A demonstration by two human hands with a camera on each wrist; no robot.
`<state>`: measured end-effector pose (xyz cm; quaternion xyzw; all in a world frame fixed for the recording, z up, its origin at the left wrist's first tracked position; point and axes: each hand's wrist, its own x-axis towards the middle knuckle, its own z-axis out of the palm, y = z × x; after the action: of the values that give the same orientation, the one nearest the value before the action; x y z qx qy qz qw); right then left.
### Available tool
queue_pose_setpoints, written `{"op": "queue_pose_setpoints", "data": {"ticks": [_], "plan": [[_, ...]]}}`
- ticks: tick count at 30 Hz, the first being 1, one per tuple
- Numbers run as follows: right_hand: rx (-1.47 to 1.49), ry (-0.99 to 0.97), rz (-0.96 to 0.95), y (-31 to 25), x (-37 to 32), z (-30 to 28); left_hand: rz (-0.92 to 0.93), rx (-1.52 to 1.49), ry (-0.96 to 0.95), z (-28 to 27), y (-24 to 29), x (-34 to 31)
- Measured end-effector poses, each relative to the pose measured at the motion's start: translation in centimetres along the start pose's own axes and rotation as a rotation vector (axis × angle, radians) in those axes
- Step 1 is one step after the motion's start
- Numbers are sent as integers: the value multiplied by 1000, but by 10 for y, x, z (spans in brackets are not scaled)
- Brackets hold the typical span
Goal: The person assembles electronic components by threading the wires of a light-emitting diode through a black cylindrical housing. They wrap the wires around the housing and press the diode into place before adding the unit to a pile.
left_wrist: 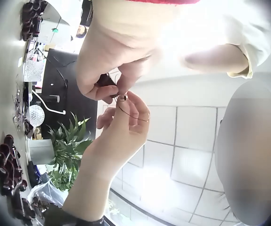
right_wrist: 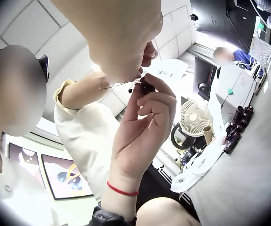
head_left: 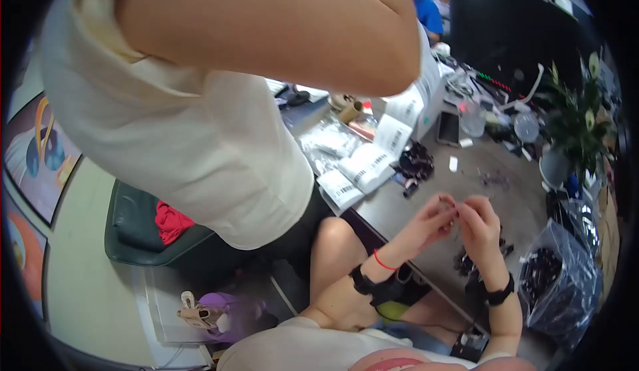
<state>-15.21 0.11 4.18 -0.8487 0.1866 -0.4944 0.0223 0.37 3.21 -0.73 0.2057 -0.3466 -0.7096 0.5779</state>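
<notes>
Both hands meet above the table. The left hand (head_left: pixel 426 230), red band at its wrist, holds a small dark maroon part (right_wrist: pixel 147 86) between thumb and fingers. A thin wire (left_wrist: pixel 136 117) runs out from where the fingertips meet and curves past the right hand (left_wrist: pixel 119 134). In the right wrist view, the right hand (right_wrist: pixel 123 47) has its fingertips against the wire beside the dark part; its thumb and index finger pinch there. Fingers hide most of the part in the head view.
Dark maroon parts (head_left: pixel 416 163) lie on the table (head_left: pixel 393 204) beside white labels (head_left: pixel 368 167). A phone (head_left: pixel 448 128), a potted plant (head_left: pixel 576 115) and a clear bag (head_left: pixel 562 284) are farther right. A person in a white shirt (head_left: pixel 219 151) stands close on the left.
</notes>
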Motion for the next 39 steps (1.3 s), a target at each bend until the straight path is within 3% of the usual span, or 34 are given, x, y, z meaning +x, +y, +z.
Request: {"op": "queue_pose_setpoints", "data": {"ticks": [3, 6, 9, 15, 20, 23, 28, 32, 35, 39], "plan": [[-2, -2, 23, -2, 0, -2, 29, 155, 179, 19, 10, -3], [0, 13, 103, -6, -3, -7, 93, 137, 100, 16, 10, -1], [12, 74, 133, -3, 10, -9, 179, 327, 105, 27, 26, 5], [4, 144, 156, -9, 10, -28, 477, 538, 208, 55, 28, 9], [31, 193, 191, -2, 10, -34, 522, 692, 178, 59, 23, 14], [-45, 159, 99, 2, 9, -36, 556, 697, 189, 57, 21, 14], [-101, 5, 113, -2, 7, -37, 634, 855, 250, 54, 23, 6], [-126, -23, 86, -2, 8, -27, 665, 1010, 258, 40, 27, 6], [-124, -37, 74, -2, 9, -20, 791, 1152, 268, 38, 30, 5], [-26, -37, 93, 3, 11, -15, 786, 1182, 243, 33, 34, 4]]}}
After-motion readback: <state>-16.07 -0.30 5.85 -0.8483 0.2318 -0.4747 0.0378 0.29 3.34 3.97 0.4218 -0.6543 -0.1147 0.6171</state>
